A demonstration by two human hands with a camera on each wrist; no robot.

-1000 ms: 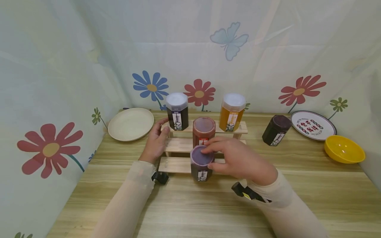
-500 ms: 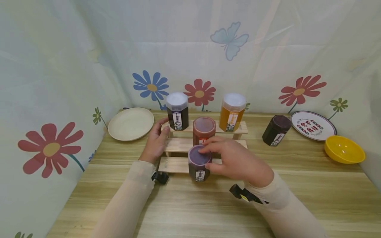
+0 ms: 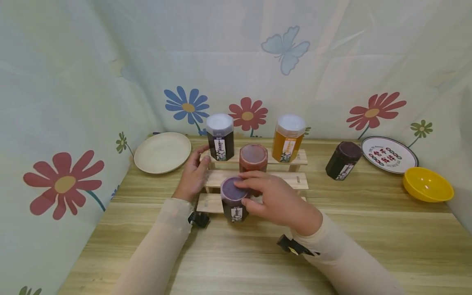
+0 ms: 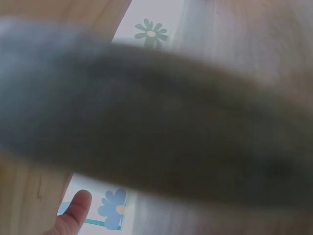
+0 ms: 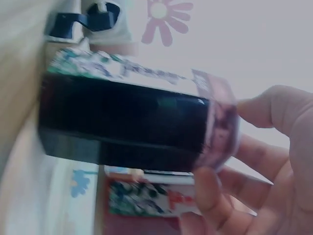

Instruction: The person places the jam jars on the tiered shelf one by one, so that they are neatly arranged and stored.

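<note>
My right hand (image 3: 276, 196) grips a dark octagonal jar (image 3: 235, 211) by its purple-pink lid, in front of the lowest step of the wooden display rack (image 3: 212, 179). In the right wrist view the jar (image 5: 127, 117) appears sideways, thumb and fingertips around its lid. My left hand (image 3: 193, 174) holds the left end of the rack near the top step. A red-lidded jar (image 3: 253, 155) stands on the middle step, partly behind my right hand. White-lidded dark (image 3: 221, 141) and amber (image 3: 287, 143) jars stand on the top step. A large dark blur hides most of the left wrist view.
Another dark jar (image 3: 343, 161) stands right of the rack. Beyond it are a white plate with red characters (image 3: 372, 143) and a yellow bowl (image 3: 427, 188). A cream plate (image 3: 162, 153) lies at the back left. Flowered fabric (image 3: 221, 61) hangs behind the table.
My right hand has moved left with the dark jar, along the front of the lowest step. The left hand stays at the rack's left end.
</note>
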